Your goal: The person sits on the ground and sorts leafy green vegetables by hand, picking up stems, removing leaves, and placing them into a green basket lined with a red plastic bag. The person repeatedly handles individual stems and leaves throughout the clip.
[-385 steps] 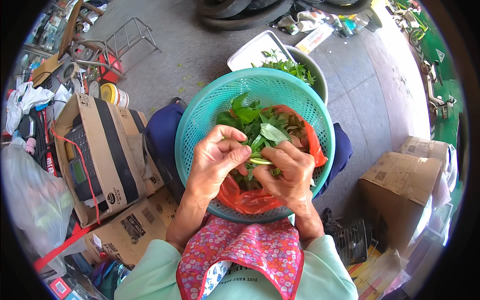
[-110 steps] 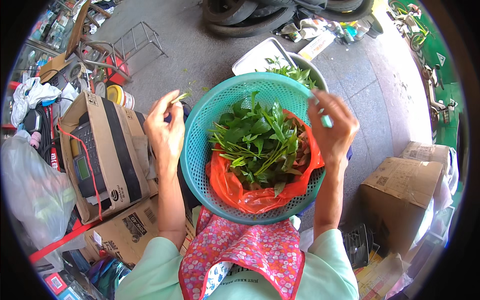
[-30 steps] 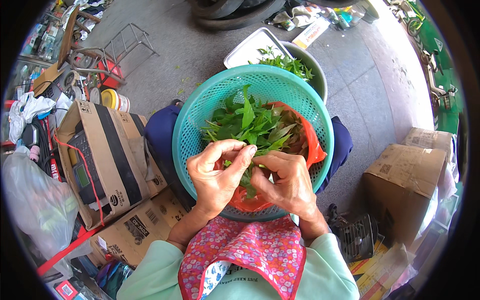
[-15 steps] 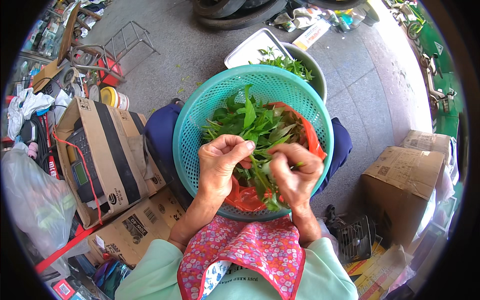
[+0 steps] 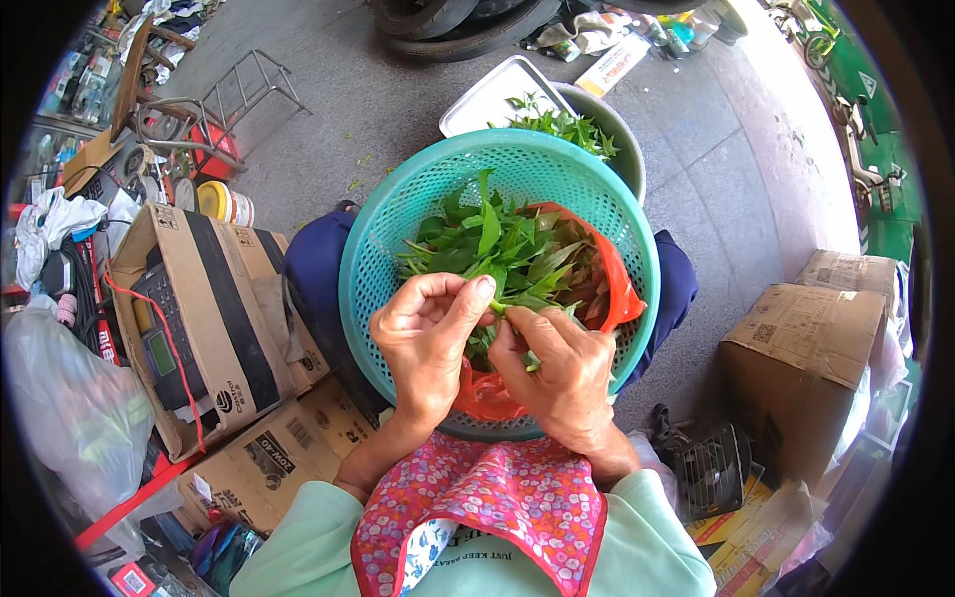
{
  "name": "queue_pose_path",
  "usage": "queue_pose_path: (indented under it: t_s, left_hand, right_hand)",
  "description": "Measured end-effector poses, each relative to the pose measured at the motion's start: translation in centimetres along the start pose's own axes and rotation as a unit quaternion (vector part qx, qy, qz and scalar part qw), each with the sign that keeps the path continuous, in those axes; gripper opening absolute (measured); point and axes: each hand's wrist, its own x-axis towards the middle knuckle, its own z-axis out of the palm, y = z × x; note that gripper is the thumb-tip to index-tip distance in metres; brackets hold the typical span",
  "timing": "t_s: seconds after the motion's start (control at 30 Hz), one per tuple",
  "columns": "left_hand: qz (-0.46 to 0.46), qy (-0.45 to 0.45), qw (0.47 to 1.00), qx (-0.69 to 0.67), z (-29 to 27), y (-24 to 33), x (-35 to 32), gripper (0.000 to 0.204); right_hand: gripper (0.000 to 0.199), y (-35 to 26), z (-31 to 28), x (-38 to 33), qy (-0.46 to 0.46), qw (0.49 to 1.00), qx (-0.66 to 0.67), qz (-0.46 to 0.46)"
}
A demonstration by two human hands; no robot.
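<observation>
A teal perforated plastic basket [image 5: 386, 224] sits between my knees. Inside it, a heap of leafy green stems [image 5: 489, 239] lies with an open red plastic bag [image 5: 622, 289], which holds more leaves, some brownish. Above the heap's near side, my left hand [image 5: 430, 333] pinches a green stem [image 5: 500, 307] between thumb and index finger. My right hand [image 5: 559, 373] is closed on the same stem, its fingertips almost touching the left thumb. A bit of leaf shows below the right fingers; the rest of that sprig is hidden behind the hand.
Beyond the basket stand a metal bowl [image 5: 630, 149] with leafy tips and a white tray [image 5: 487, 99]. An open carton [image 5: 224, 328] holding a desk phone [image 5: 167, 348] is at left, a cardboard box [image 5: 801, 338] at right. Tyres [image 5: 477, 38] lie at the back.
My right hand has moved left and slightly down, its fingertips now against the stem near my left thumb. The sprig that hung below it is mostly hidden. My left hand has shifted slightly left.
</observation>
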Motion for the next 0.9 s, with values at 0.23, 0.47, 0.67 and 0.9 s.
queue_pose_path:
  t_s: [0.23,0.47,0.67,0.9]
  left_hand:
    - [0.017,-0.07,0.995,-0.065,-0.9,0.6,-1.1,0.01]
    - [-0.153,-0.156,0.948,-0.23,-0.4,0.9,0.0,0.01]
    - [-0.12,-0.206,0.954,-0.18,-1.4,1.3,-0.3,0.01]
    - [0.227,0.035,0.971,0.071,-4.1,2.7,5.9,0.015]
  right_hand:
    - [0.023,0.4,0.3,0.4,0.048,0.997,-0.048,-0.041]
    - [0.021,0.4,-1.3,2.6,0.16,0.981,-0.042,-0.098]
    - [0.017,2.2,-2.8,4.8,0.368,0.928,-0.003,-0.063]
    - [0.012,10.0,-4.4,12.8,0.425,0.894,-0.099,-0.104]
